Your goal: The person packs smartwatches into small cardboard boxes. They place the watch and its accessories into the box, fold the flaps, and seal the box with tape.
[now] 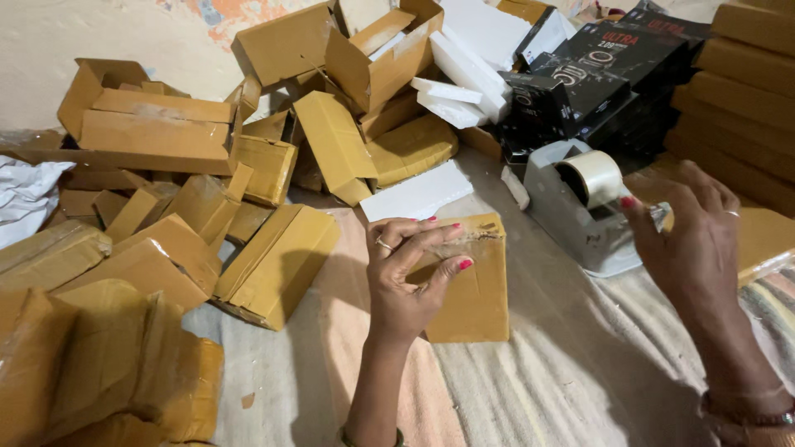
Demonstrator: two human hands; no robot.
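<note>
Two hands work beside the grey tape dispenser: left hand grasps a brown cardboard box; right hand seemingly pinches clear tape at the dispenser's roll.

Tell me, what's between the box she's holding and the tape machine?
Nothing sits there: between the brown box and the grey tape dispenser, the head view shows only bare striped cloth.
</note>
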